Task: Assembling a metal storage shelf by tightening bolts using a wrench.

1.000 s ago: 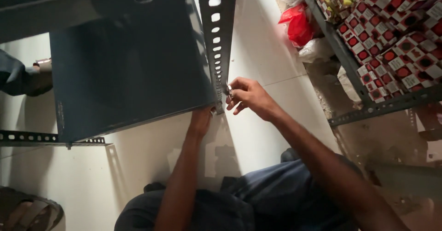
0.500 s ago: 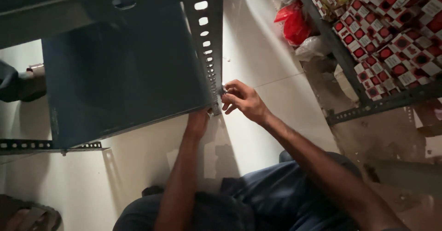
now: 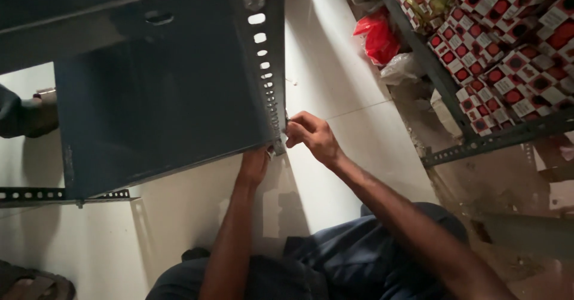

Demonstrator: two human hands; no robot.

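Observation:
A dark grey metal shelf panel [image 3: 155, 102] meets a slotted angle-iron post [image 3: 266, 61] above a white tiled floor. My left hand [image 3: 254, 163] reaches under the panel's lower corner, its fingers hidden behind the metal. My right hand [image 3: 312, 137] pinches at the outer face of the post near its lower end, fingertips closed on something small that I cannot make out. Both hands meet at the same corner of the rack.
A second slotted angle bar [image 3: 36, 195] lies on the floor at the left. Someone's foot [image 3: 36, 113] stands by the panel's left edge. At right, a metal rack [image 3: 490, 141] holds several red-and-white boxes [image 3: 508, 55], with a red plastic bag [image 3: 379, 37] beside it.
The view has drifted slightly, so the rack corner and my hands sit a little lower and left. Both hands stay at the same corner.

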